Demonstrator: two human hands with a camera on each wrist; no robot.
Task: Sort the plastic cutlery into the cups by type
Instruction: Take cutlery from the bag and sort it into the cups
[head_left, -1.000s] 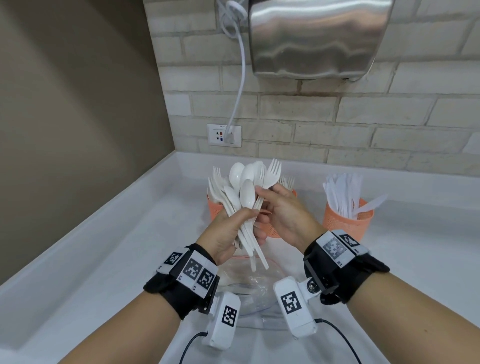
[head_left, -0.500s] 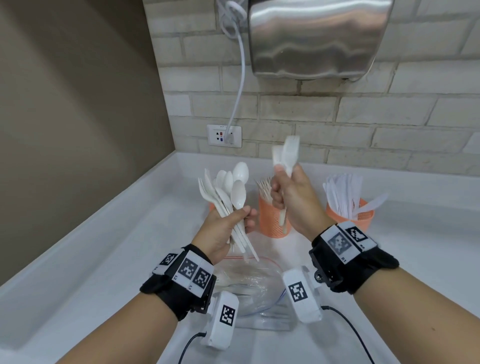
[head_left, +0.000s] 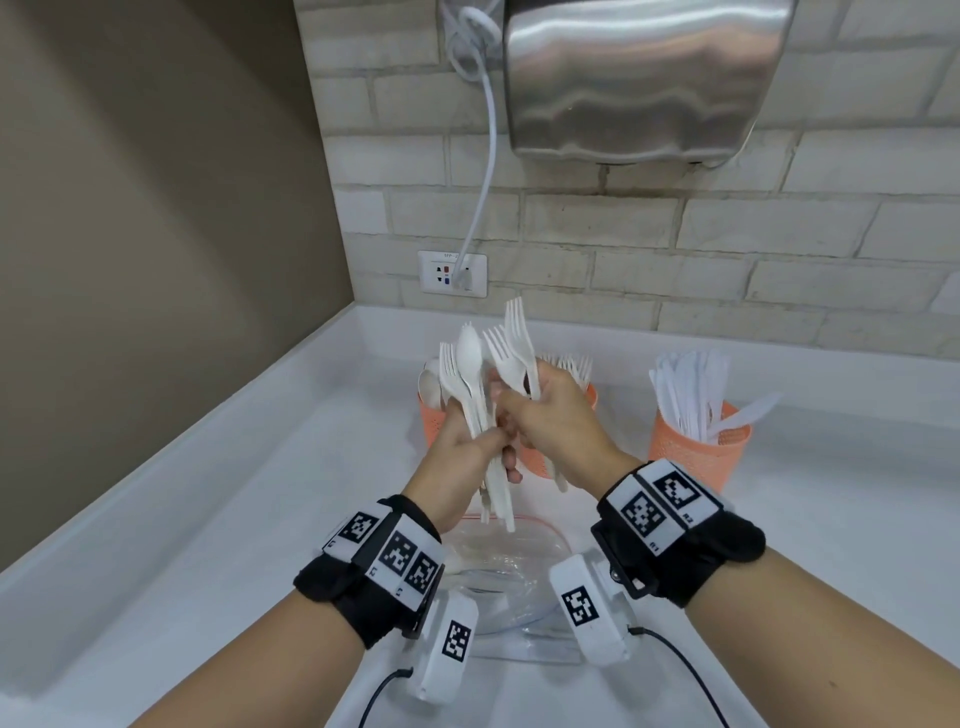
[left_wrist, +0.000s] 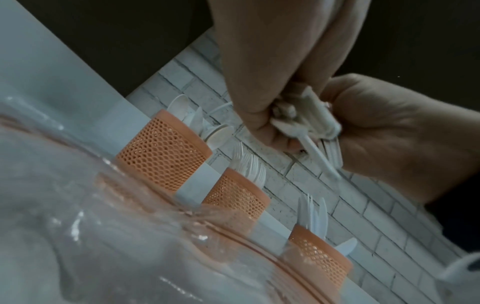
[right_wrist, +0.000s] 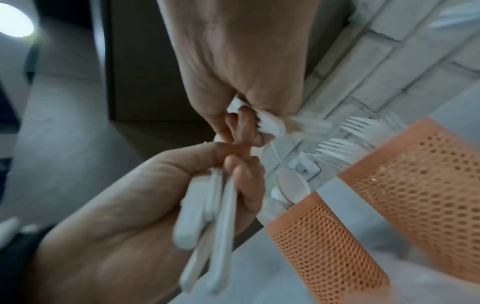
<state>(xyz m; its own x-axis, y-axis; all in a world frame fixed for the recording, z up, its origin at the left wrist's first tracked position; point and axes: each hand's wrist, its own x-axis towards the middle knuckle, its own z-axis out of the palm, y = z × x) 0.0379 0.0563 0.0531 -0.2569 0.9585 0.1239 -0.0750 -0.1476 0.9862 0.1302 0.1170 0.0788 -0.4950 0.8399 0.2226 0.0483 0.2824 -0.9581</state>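
My left hand (head_left: 475, 449) grips a bundle of white plastic spoons and forks (head_left: 467, 374) by the handles, heads up, in front of the cups. My right hand (head_left: 540, 410) is pressed against it and holds two white forks (head_left: 514, 348) upright. In the left wrist view the handle ends (left_wrist: 306, 121) stick out between both fists. Behind the hands stand three orange mesh cups: the left cup (head_left: 430, 415) holds spoons, the middle cup (head_left: 540, 462) holds forks, and the right cup (head_left: 691, 447) holds knives.
A clear plastic bag (head_left: 514, 561) lies on the white counter (head_left: 218, 519) just below my hands. A brick wall with a socket (head_left: 453, 273) and a steel hand dryer (head_left: 639, 78) backs the counter. A brown wall closes the left side.
My right hand pulled forks out of the bundle, lifted them above the fork cup, then came back down against my left hand, forks still in it. The left bundle has fewer spoons showing.
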